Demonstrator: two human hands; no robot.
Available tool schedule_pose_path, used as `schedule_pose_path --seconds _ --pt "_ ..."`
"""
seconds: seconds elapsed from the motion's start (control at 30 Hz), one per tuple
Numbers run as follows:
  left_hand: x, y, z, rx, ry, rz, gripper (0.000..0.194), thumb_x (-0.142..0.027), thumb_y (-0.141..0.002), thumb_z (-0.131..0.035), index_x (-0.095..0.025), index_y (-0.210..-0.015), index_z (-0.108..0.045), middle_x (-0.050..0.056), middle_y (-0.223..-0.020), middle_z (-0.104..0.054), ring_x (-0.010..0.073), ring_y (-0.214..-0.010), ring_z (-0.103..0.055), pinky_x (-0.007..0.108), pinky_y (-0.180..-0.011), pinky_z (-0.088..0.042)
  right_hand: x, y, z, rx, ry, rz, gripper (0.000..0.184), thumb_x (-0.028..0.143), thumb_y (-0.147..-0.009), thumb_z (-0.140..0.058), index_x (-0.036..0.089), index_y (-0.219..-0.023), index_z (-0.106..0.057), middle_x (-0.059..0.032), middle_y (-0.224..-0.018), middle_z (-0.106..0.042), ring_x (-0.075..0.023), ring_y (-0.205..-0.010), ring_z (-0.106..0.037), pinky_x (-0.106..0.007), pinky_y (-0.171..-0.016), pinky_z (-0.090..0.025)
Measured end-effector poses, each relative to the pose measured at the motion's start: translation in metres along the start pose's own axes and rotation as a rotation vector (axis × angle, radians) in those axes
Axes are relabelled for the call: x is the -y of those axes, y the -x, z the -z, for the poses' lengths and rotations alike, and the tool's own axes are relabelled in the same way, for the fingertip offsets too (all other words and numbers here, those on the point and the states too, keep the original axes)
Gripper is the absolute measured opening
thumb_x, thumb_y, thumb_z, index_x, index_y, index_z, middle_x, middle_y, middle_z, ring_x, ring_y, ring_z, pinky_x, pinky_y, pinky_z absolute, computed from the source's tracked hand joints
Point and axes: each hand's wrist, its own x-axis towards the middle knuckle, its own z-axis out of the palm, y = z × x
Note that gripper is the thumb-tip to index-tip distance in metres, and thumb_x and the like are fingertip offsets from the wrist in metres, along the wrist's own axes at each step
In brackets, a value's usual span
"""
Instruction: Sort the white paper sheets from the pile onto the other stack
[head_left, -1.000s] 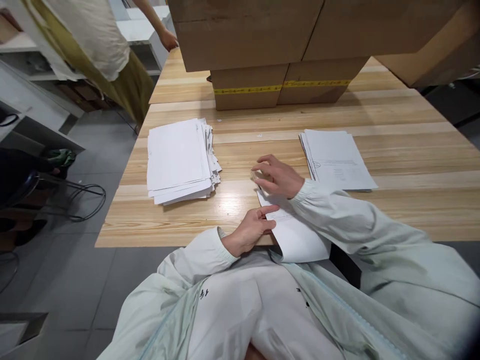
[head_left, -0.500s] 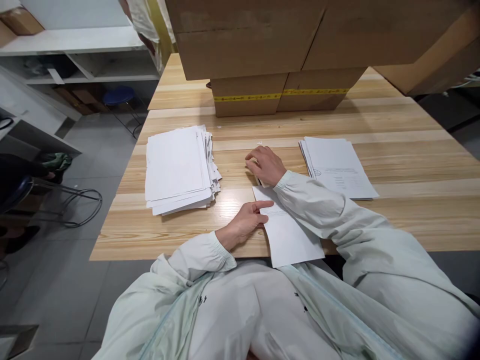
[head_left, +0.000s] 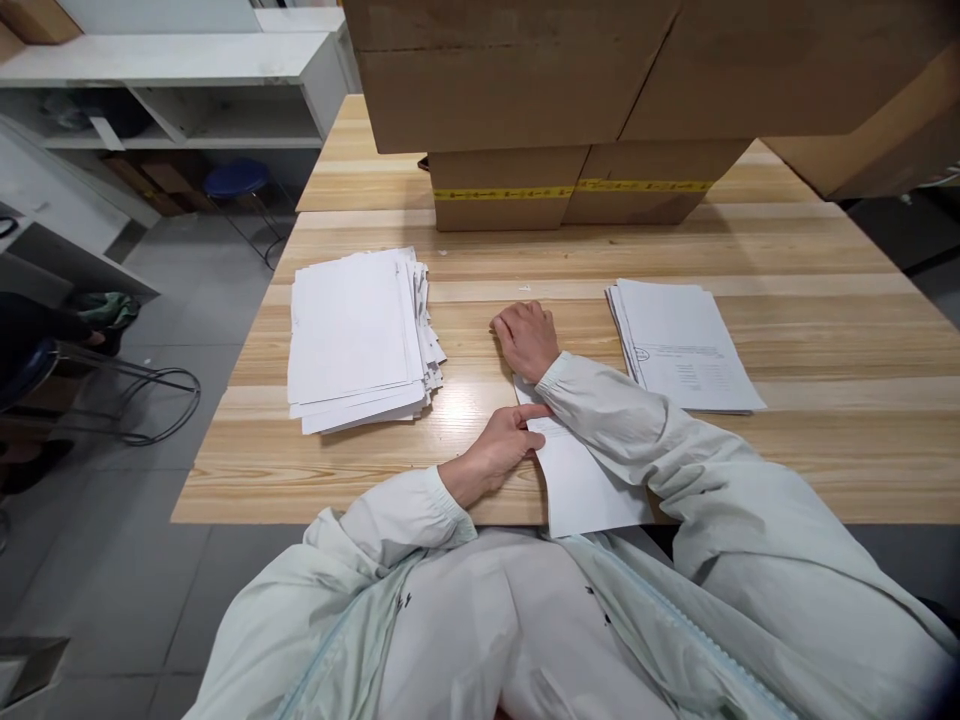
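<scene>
Left hand (head_left: 501, 447) pinching the paper (head_left: 589, 492) by its edge, apparently steadying it; right hand (head_left: 527, 342) curled at the far end, any grip hidden.

Cardboard boxes (head_left: 525, 90), the lower yellow-taped, are stacked toward the surface's (head_left: 817, 300) far edge; a blue stool (head_left: 237, 178) is placed off its left edge.

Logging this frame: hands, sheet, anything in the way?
Left hand on left edge of sheet. Right hand curled by its far end, grip unclear. Right sleeve partly covers sheet.
</scene>
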Motion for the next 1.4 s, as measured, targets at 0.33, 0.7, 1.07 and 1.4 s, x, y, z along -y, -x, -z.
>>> schedule_pose_path --seconds 0.33,0.7,1.07,1.4 --pt "0.000 -0.003 0.001 0.025 0.028 -0.003 0.049 0.006 -0.058 -0.057 -0.009 -0.101 -0.074 -0.002 -0.065 -0.063 0.0075 -0.059 -0.055 0.021 -0.060 -0.040 0.006 0.006 0.000 0.004 0.039 -0.024 0.038 0.033 -0.102 -0.031 0.019 -0.104 -0.067 -0.0159 -0.118 -0.066 -0.0340 -0.116 -0.046 -0.051 -0.096 -0.030" --pt "0.010 0.054 -0.011 0.199 -0.102 0.055 0.059 -0.005 -0.074 -0.064 -0.015 -0.132 -0.065 -0.006 -0.057 -0.052 0.0074 -0.051 -0.046 0.024 -0.061 -0.040 -0.041 0.087 0.141 -0.213 -0.192 -0.035 0.041 0.059 -0.095 -0.046 0.027 -0.109 -0.068 -0.0102 -0.117 -0.071 -0.0316 -0.109 -0.064 -0.052 -0.098 -0.048" --pt "-0.003 0.036 -0.023 0.040 -0.393 -0.622 0.043 -0.021 -0.090 -0.059 -0.024 -0.132 -0.067 0.005 -0.119 -0.072 0.0174 -0.087 -0.063 0.028 -0.077 -0.050 -0.049 0.205 0.119 -0.162 -0.756 -0.577 0.043 0.064 -0.080 -0.068 0.028 -0.105 -0.068 -0.0063 -0.100 -0.075 -0.0256 -0.087 -0.070 -0.043 -0.074 -0.058" --pt "-0.018 0.041 0.006 -0.103 -0.407 -0.748 0.043 -0.033 -0.095 -0.059 -0.024 -0.137 -0.057 0.011 -0.146 -0.056 0.0205 -0.113 -0.069 0.027 -0.087 -0.057 -0.193 0.139 0.158 -0.388 -0.221 -0.518 0.040 0.064 -0.089 -0.044 0.030 -0.068 -0.044 -0.0030 -0.060 -0.044 -0.0254 -0.068 -0.046 -0.041 -0.067 -0.035"
